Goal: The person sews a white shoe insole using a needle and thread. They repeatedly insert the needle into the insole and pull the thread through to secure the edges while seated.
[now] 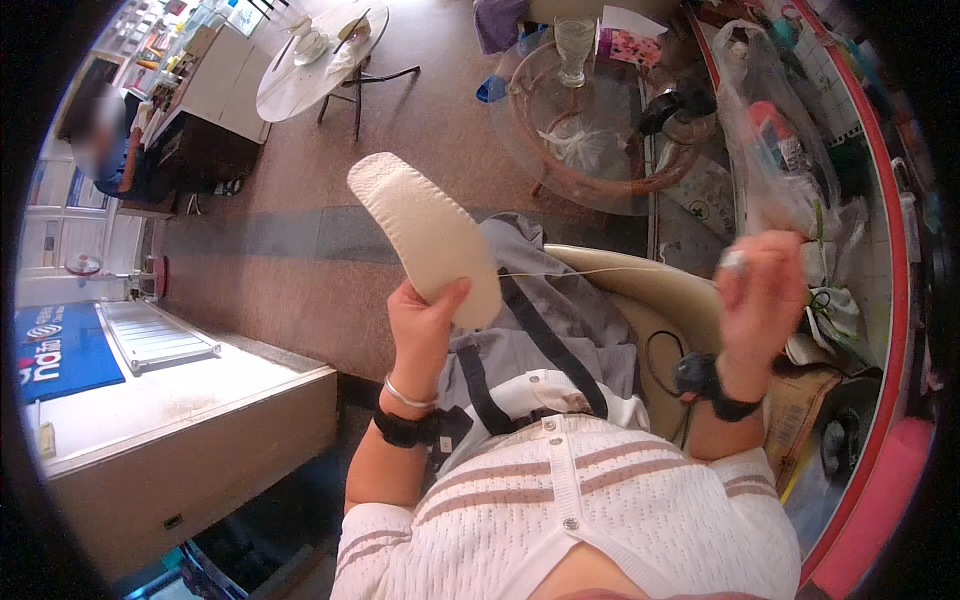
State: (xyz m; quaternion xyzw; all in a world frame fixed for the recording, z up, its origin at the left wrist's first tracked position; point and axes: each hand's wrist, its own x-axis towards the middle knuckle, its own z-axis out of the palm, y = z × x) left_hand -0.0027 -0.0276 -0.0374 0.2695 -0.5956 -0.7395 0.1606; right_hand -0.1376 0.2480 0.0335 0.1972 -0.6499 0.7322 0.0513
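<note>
My left hand (424, 319) grips the lower end of a cream-coloured shoe insole (427, 232), thumb on its face. Stitches run along the insole's edge. A pale thread (592, 271) stretches taut from the insole's right edge towards my right hand (761, 289). That hand is raised to the right, blurred, with its fingers curled and a silvery ring or thimble on one finger. The thread's far end meets the blurred fingers; whether a needle is there cannot be seen. Grey cloth (555, 322) lies over my lap below the thread.
A round glass table (525, 150) with a tall glass (574, 52) stands ahead. Plastic bags (780, 127) hang at the right. An oval table (281, 97) holds dishes at the back left. A white-topped counter (255, 375) is at the left; a person (112, 142) sits beyond it.
</note>
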